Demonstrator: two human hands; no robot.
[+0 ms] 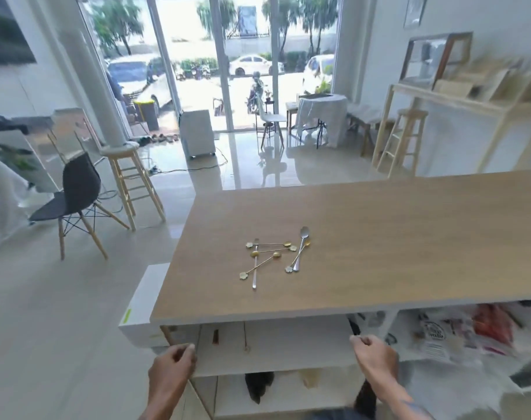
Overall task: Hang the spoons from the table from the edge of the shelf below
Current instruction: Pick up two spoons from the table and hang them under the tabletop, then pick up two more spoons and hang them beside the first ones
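Several small spoons (274, 256), gold ones with flower-shaped ends and silver ones, lie in a loose pile on the wooden table top (379, 237). Below the table's near edge is a white shelf (276, 350). A thin gold spoon (245, 336) and a dark utensil (215, 337) seem to hang in front of it. My left hand (173, 371) curls loosely at the shelf's left edge. My right hand (376, 356) is at the shelf's right end, fingers pinched on something small and dark that I cannot identify.
A white box (143, 304) stands against the table's left end. Bags and packets (458, 331) fill the compartment on the right. A black chair (76, 204) and a wooden stool (130, 183) stand on the tiled floor to the left.
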